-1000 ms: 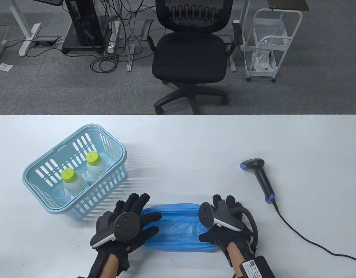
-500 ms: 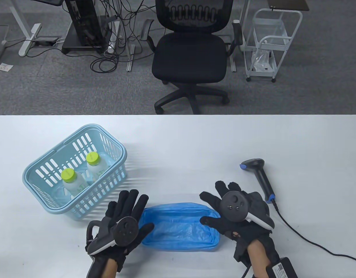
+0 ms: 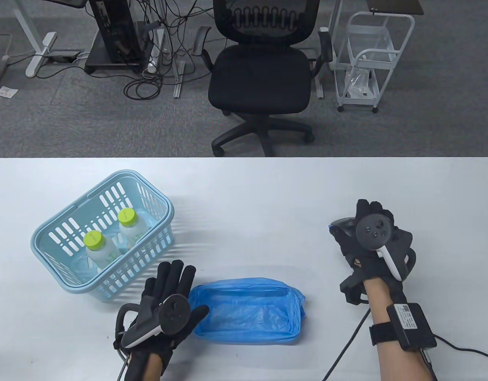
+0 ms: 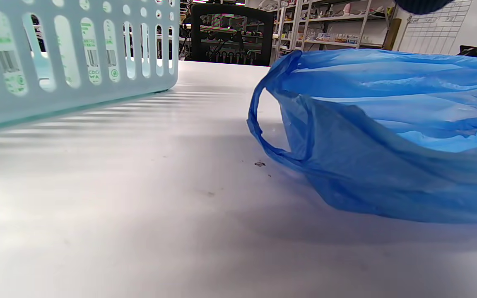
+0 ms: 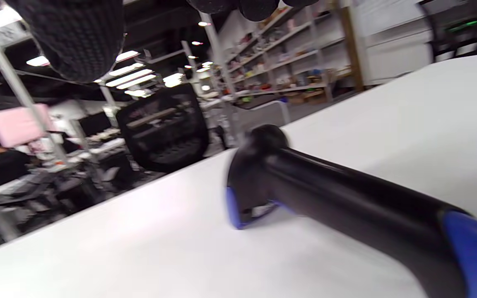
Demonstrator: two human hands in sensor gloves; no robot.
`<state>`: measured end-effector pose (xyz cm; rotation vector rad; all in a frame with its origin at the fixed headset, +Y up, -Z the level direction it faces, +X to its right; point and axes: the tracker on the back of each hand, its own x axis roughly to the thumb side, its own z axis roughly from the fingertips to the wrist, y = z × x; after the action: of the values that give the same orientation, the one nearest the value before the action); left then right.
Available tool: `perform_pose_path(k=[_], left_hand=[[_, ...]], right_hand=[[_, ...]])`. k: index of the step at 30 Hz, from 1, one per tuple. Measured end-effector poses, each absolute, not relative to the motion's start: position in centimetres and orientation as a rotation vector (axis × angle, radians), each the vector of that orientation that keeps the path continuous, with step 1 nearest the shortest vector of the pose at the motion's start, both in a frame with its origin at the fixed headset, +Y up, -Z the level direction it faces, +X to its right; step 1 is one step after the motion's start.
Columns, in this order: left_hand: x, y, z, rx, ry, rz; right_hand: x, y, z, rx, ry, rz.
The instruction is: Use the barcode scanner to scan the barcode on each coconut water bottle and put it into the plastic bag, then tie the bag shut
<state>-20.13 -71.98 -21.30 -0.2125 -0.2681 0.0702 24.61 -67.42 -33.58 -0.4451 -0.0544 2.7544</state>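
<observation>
Two coconut water bottles with lime-green caps [image 3: 93,240] [image 3: 126,216] stand in the light blue basket [image 3: 124,274] at the left. A blue plastic bag [image 3: 247,313] lies near the front edge with its mouth spread; the left wrist view shows the bag [image 4: 387,145] low and close, beside the basket [image 4: 77,62]. My left hand [image 3: 174,278] lies flat with straight fingers at the bag's left end, holding nothing. My right hand [image 3: 369,212] hovers over the black barcode scanner [image 3: 340,226]. The scanner [image 5: 346,194] lies on the table under the fingers [image 5: 73,37], ungripped.
The scanner's cable [image 3: 343,353] trails toward the front edge under my right forearm. A black office chair [image 3: 263,75] and a white cart [image 3: 367,59] stand on the floor beyond the table's far edge.
My right hand let go of the bag and moved right and away until it is over the scanner. My left hand drew back off the bag to its left end. The bag stays spread.
</observation>
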Motion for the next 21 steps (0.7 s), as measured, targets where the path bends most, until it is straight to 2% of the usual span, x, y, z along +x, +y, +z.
perform_pose_path(k=[5,9,15,21], left_hand=[[-20.2,-71.9,-21.4,-0.208,-0.257,0.064],[-20.2,-71.9,-21.2,-0.201,-0.259,0.067],[-19.7,-72.2,-21.3,-0.228,-0.27,0.048],[-19.4,-72.2,-21.4,-0.231,-0.28,0.048]], right_hand=[[26.9,-71.5,-36.7,-0.621,0.244,2.773],[28.2,-73.5,-38.2,-0.659,0.324,2.638],[28.9,-75.6,-39.4,-0.677,0.503,2.538],[28.6,-75.9,-39.4,-0.67,0.54,2.539]])
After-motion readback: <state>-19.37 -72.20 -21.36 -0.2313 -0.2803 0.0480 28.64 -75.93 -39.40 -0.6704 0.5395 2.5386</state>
